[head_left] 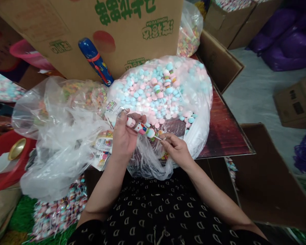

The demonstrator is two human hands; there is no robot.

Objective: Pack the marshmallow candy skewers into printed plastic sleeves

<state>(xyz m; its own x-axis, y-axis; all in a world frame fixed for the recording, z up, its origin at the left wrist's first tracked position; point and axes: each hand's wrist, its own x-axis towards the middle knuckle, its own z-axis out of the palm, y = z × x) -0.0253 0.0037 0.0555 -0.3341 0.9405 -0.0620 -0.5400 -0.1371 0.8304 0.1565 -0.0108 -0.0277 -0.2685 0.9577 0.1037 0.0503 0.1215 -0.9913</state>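
My left hand [124, 136] is closed around the upper part of a candy skewer [140, 128] in a clear printed wrapper, whose flared end [112, 108] sticks out past my fingertips. My right hand [175, 147] pinches the lower end of the skewer's white stick. Both hands are over the near side of a big clear bag [202, 117] filled with pink, blue and white candies [140, 92]. Several finished skewers [167, 81] without wrappers lie on top of those candies. Flat printed wrappers [102, 154] lie just left of my left wrist.
Behind the bag stands a large cardboard box [127, 37], with a blue bottle [95, 61] leaning on it. Another plastic bag [84, 98] holds colourful ring candies. A red basin [28, 146] is at the left. The dark red table [225, 127] ends at the right, beside open cartons.
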